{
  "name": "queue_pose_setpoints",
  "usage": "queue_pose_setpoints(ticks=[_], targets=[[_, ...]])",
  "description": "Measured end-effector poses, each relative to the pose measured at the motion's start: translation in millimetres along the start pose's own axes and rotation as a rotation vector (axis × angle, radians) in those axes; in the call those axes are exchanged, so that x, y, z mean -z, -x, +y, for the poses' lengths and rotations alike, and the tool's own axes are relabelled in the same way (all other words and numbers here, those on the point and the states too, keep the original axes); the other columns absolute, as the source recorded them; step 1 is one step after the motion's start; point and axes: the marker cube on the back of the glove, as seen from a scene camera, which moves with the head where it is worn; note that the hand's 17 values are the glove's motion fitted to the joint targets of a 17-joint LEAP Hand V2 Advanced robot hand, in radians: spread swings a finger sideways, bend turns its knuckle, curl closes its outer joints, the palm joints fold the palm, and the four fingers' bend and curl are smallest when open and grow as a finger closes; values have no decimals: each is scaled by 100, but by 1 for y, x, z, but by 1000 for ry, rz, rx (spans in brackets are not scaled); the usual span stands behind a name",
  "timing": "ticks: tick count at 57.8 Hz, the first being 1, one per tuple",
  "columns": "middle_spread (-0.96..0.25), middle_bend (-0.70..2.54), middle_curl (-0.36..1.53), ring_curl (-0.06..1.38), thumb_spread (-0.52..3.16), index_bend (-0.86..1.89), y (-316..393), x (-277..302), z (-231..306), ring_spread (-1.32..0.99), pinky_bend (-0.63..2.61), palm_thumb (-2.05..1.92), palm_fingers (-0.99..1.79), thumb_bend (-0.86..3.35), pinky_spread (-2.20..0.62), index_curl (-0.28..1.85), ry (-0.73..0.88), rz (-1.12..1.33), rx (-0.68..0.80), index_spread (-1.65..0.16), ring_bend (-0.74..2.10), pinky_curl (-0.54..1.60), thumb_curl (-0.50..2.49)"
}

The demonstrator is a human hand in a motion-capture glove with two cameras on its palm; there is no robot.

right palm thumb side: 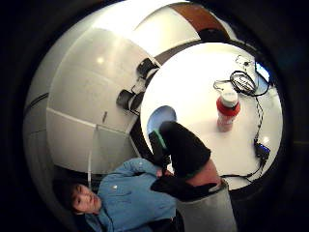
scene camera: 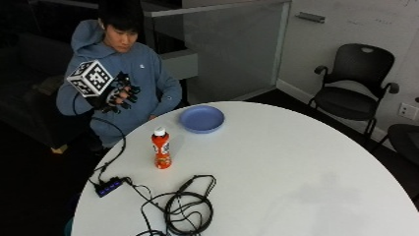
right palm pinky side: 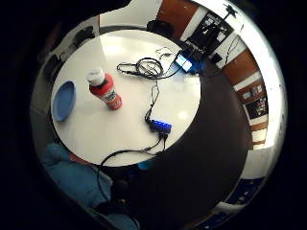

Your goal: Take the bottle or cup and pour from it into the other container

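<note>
Bottle (scene camera: 161,148) stands upright on the table (scene camera: 282,162), below and forward of your raised gloved hand (scene camera: 118,96), whose fingers hang relaxed, holding nothing; reach down to it.

A round white table (scene camera: 282,162) stands on dark floor (scene camera: 39,172) — two black office chairs (scene camera: 353,78) wait against the white wall (scene camera: 353,24), beside a glass partition (scene camera: 223,49).

A seated person raises the gloved right hand (scene camera: 116,96) to chest height, forearm bent upward. Its fingers (scene camera: 131,95) hang loosely curled, holding nothing.
</note>
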Motion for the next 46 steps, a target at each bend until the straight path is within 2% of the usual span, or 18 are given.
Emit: queue_pose_setpoints(ticks=[15, 30, 46], targets=[[4, 20, 28, 25, 100, 10, -69, -36, 10, 16, 54, 47, 12, -2, 28, 16, -146, -344, -55, -30, 49, 23, 27], [4, 19, 29, 27, 95, 11, -99, -96, 6, 17, 64, 51, 2, -3, 28, 16, -108, -553, -113, -30, 53, 27, 30], [3, 20, 31, 28, 89, 11, -91, -161, -14, 17, 69, 55, -1, -2, 27, 16, -12, -707, -110, -32, 56, 28, 32]])
